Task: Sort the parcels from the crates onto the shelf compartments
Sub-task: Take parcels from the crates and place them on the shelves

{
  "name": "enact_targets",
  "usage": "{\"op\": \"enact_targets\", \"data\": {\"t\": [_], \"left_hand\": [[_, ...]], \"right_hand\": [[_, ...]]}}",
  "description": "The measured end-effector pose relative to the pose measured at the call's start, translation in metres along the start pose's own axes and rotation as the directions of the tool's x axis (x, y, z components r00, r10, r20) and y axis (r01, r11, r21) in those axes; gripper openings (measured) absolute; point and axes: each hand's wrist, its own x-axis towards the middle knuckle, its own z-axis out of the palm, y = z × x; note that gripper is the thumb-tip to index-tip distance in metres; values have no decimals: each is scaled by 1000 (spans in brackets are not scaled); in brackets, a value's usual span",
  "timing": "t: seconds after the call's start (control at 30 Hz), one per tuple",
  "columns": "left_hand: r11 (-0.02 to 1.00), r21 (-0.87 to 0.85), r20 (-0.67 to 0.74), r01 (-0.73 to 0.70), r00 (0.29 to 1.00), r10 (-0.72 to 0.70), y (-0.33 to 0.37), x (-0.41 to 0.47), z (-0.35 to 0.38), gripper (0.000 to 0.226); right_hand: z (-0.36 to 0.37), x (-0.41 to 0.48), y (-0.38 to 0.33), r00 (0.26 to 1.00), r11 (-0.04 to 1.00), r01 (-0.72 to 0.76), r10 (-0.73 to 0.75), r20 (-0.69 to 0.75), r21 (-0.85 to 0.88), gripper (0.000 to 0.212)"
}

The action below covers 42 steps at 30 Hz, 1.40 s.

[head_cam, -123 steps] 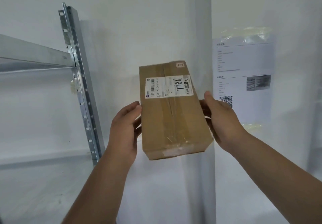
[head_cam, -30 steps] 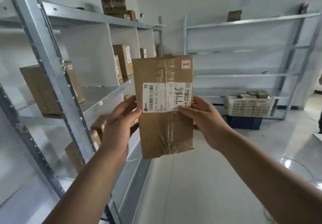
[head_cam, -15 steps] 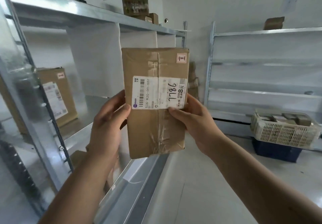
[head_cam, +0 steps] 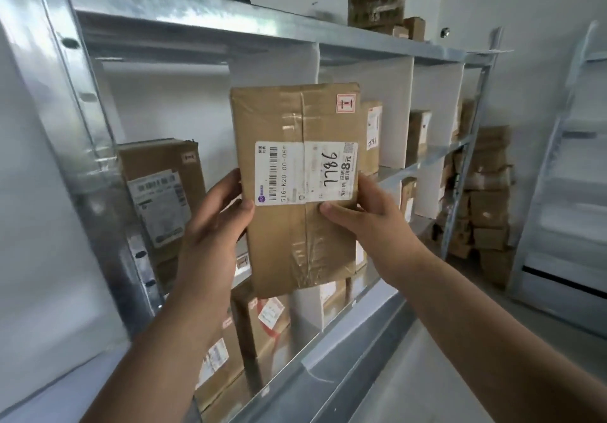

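- The parcel (head_cam: pixel 295 189) is held upright in the air in front of the shelf (head_cam: pixel 197 18), level with its middle tier and in no compartment.
- The left hand (head_cam: pixel 213 222) has its grip on the parcel's left edge: the thumb lies on the front face and the fingers curl behind, out of sight.
- The right hand (head_cam: pixel 364 222) pinches the right side, with the thumb pressed just under the label (head_cam: pixel 305 172); its fingertips are hidden behind the carton.
- The label carries a handwritten "7786" turned sideways, and the small print is too fine to read.
- The parcel hides most of the compartment behind it.
- A box (head_cam: pixel 157 192) stands in the compartment to the left, partly behind the upright post.
- White dividers (head_cam: pixel 395 110) separate more boxes further along; their labels are blurred.
- A stack (head_cam: pixel 486 199) of cartons sits past the shelf's far end.
- A second rack (head_cam: pixel 558 159) is cut off at the right edge.
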Motion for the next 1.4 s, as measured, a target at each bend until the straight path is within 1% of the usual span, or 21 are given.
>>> {"op": "enact_targets", "data": {"t": [0.1, 0.23, 0.37, 0.43, 0.53, 0.63, 0.8, 0.9, 1.07, 1.23, 1.3, 1.4], "left_hand": [[1000, -5, -124, 15, 992, -16, -7, 11, 16, 36], [1000, 20, -300, -3, 954, 9, -19, 29, 44, 37], [994, 111, -402, -7, 914, 52, -31, 51, 62, 42], [992, 127, -434, -1, 899, 57, -37, 59, 65, 45], [988, 155, -475, 30, 879, 48, -49, 69, 68, 51], [977, 200, -507, 77, 861, 36, -63, 75, 70, 57], [918, 356, -515, 175, 856, 37, -80, 86, 67, 69], [874, 434, -544, 217, 836, 63, -87, 96, 63, 69], [830, 492, -551, 261, 832, 66, -94, 122, 53, 71], [779, 546, -596, 309, 796, 102, -104, 148, 51, 67], [731, 590, -605, 342, 787, 120, -107, 154, 52, 67], [653, 658, -586, 374, 799, 132, -109, 161, 55, 73]], "right_hand": [[-7, 31, 10, 998, 1000, -19, 20, 65, -11, 53], [-17, 74, 21, 982, 1000, -2, 4, 186, -13, 47], [-21, 113, 32, 961, 999, 33, -33, 274, 5, 46], [-21, 129, 38, 949, 998, 58, -57, 309, 7, 46], [-21, 147, 53, 932, 997, 70, -70, 354, 13, 49], [-18, 156, 67, 910, 996, 83, -65, 409, -26, 57], [-8, 170, 87, 914, 996, 72, -42, 403, -59, 63], [2, 179, 92, 912, 994, 77, -38, 408, -80, 67], [28, 202, 99, 931, 995, 50, -14, 365, -90, 62], [52, 222, 106, 939, 995, 4, 30, 344, -99, 64], [60, 227, 107, 944, 996, -18, 46, 328, -88, 63], [71, 233, 111, 950, 994, -53, 78, 301, -91, 58]]}}
